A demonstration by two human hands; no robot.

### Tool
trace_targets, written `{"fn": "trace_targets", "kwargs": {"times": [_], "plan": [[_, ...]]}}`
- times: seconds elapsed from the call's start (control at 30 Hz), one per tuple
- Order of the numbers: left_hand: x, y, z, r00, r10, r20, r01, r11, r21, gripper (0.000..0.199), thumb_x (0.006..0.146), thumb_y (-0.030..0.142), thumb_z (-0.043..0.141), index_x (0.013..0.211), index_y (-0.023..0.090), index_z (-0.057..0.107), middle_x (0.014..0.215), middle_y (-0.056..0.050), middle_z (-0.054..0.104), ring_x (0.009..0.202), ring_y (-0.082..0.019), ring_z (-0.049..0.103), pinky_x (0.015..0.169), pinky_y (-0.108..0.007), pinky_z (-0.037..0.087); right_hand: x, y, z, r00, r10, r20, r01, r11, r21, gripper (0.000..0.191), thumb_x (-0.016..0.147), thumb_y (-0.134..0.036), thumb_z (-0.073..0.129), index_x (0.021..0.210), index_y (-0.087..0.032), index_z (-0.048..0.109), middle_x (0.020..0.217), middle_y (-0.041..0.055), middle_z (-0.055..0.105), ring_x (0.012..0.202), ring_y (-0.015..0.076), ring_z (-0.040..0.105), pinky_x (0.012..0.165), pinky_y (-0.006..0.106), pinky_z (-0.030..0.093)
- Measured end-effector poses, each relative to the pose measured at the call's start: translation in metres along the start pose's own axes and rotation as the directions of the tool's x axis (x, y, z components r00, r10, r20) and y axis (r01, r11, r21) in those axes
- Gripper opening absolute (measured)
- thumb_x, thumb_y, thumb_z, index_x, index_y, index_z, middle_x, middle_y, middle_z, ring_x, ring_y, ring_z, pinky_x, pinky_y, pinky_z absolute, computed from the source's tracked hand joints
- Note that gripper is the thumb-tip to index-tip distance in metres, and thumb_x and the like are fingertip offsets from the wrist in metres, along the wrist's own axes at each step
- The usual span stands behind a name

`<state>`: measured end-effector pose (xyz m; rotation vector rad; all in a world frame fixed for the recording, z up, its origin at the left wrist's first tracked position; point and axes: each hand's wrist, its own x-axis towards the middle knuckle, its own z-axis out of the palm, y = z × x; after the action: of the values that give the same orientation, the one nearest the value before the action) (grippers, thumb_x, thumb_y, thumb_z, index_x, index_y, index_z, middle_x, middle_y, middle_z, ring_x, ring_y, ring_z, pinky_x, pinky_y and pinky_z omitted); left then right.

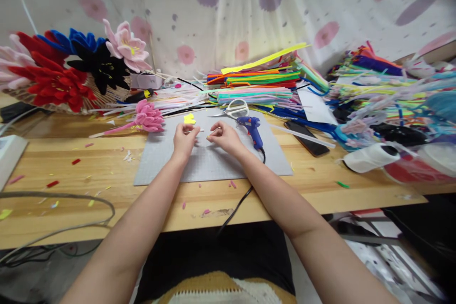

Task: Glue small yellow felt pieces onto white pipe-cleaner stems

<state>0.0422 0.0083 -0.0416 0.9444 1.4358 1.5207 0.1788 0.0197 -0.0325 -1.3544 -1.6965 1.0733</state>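
Over the grey mat [213, 168], my left hand [185, 140] pinches something small whose white end pokes out toward the right. My right hand [224, 137] faces it a short gap away, its fingertips closed on a thin, pale piece too small to make out. Just behind my left hand lie yellow paper pieces [189, 118]. White-handled scissors [237, 109] rest at the mat's back edge. A blue glue gun [252, 130] lies right of my right hand, its black cord running toward the front edge.
Left of the mat lies a pink fluffy flower [148, 116]. Large red [60, 86] and black [103, 66] flowers stand back left. Coloured pipe cleaners [256, 78] are heaped behind. A phone [307, 137] and a white roll [371, 157] lie to the right.
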Motion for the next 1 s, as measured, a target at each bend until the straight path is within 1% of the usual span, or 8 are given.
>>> {"fn": "trace_targets", "kwargs": {"times": [0.1, 0.17, 0.23, 0.57, 0.67, 0.77, 0.87, 1.0], "plan": [[-0.002, -0.0003, 0.0017, 0.994, 0.018, 0.108, -0.013, 0.999, -0.047, 0.037, 0.051, 0.03, 0.071, 0.079, 0.019, 0.048, 0.072, 0.002, 0.058, 0.065, -0.011, 0.056, 0.054, -0.022, 0.044, 0.0016, 0.0047, -0.001, 0.997, 0.053, 0.051, -0.059, 0.99, 0.13, 0.023, 0.064, -0.017, 0.063, 0.08, -0.021, 0.047, 0.065, -0.0055, 0.061, 0.063, 0.0099, 0.06, 0.066, 0.026, 0.046], [-0.005, -0.0006, 0.0041, 0.978, 0.019, 0.21, -0.009, 0.999, -0.049, 0.042, 0.05, 0.029, 0.073, 0.083, 0.019, 0.049, 0.07, 0.002, 0.06, 0.063, -0.011, 0.057, 0.057, -0.023, 0.043, 0.0017, 0.0058, -0.0001, 0.997, 0.043, 0.057, -0.052, 0.983, 0.175, 0.024, 0.063, -0.016, 0.063, 0.081, -0.02, 0.047, 0.065, -0.0059, 0.061, 0.062, 0.0094, 0.06, 0.067, 0.025, 0.047], [-0.0075, -0.0006, 0.006, 0.966, 0.01, 0.257, 0.003, 0.999, -0.052, 0.044, 0.049, 0.029, 0.073, 0.085, 0.018, 0.05, 0.068, 0.002, 0.062, 0.06, -0.011, 0.058, 0.058, -0.024, 0.043, 0.0008, 0.0054, 0.0016, 0.998, 0.027, 0.058, -0.039, 0.976, 0.214, 0.025, 0.064, -0.015, 0.061, 0.084, -0.02, 0.047, 0.063, -0.0065, 0.061, 0.062, 0.009, 0.06, 0.068, 0.026, 0.047], [-0.0077, 0.0021, 0.0027, 0.966, -0.044, 0.255, 0.075, 0.991, -0.114, 0.037, 0.048, 0.027, 0.073, 0.079, 0.016, 0.055, 0.06, 0.002, 0.061, 0.054, -0.01, 0.057, 0.056, -0.023, 0.041, -0.0012, 0.0077, 0.0077, 0.997, -0.027, 0.068, 0.006, 0.957, 0.29, 0.024, 0.07, -0.019, 0.054, 0.089, -0.023, 0.039, 0.06, -0.0086, 0.059, 0.061, 0.0094, 0.06, 0.068, 0.026, 0.047], [-0.0073, 0.003, 0.0024, 0.973, -0.07, 0.218, 0.095, 0.99, -0.105, 0.037, 0.046, 0.027, 0.074, 0.075, 0.016, 0.054, 0.059, 0.003, 0.06, 0.052, -0.009, 0.055, 0.053, -0.022, 0.039, -0.0027, 0.0073, 0.0068, 0.992, -0.029, 0.125, -0.011, 0.95, 0.312, 0.028, 0.069, -0.018, 0.056, 0.09, -0.024, 0.038, 0.064, -0.0074, 0.062, 0.068, 0.0107, 0.062, 0.072, 0.027, 0.048], [-0.0069, 0.0043, 0.0022, 0.98, -0.105, 0.17, 0.123, 0.987, -0.103, 0.041, 0.045, 0.027, 0.076, 0.076, 0.016, 0.052, 0.059, 0.003, 0.06, 0.052, -0.009, 0.055, 0.052, -0.021, 0.039, -0.0034, 0.0079, 0.0065, 0.993, -0.03, 0.118, -0.005, 0.958, 0.286, 0.033, 0.065, -0.019, 0.061, 0.09, -0.024, 0.038, 0.071, -0.006, 0.064, 0.073, 0.0117, 0.063, 0.074, 0.028, 0.048], [-0.0071, 0.006, 0.0024, 0.976, -0.127, 0.177, 0.146, 0.984, -0.101, 0.043, 0.047, 0.028, 0.076, 0.082, 0.015, 0.055, 0.063, 0.002, 0.061, 0.054, -0.009, 0.055, 0.052, -0.021, 0.04, -0.0023, 0.0103, 0.0073, 0.996, -0.039, 0.076, 0.015, 0.957, 0.289, 0.033, 0.064, -0.022, 0.063, 0.088, -0.023, 0.04, 0.067, -0.0065, 0.062, 0.069, 0.0117, 0.062, 0.073, 0.028, 0.047], [-0.0077, 0.0077, 0.0028, 0.965, -0.153, 0.214, 0.181, 0.976, -0.118, 0.045, 0.056, 0.035, 0.074, 0.092, 0.014, 0.058, 0.077, -0.004, 0.066, 0.064, -0.011, 0.059, 0.053, -0.021, 0.042, -0.0007, 0.0118, 0.0083, 0.998, -0.043, 0.054, 0.018, 0.918, 0.396, 0.033, 0.063, -0.021, 0.064, 0.086, -0.021, 0.04, 0.064, -0.0077, 0.061, 0.065, 0.0101, 0.061, 0.072, 0.028, 0.047]]}}
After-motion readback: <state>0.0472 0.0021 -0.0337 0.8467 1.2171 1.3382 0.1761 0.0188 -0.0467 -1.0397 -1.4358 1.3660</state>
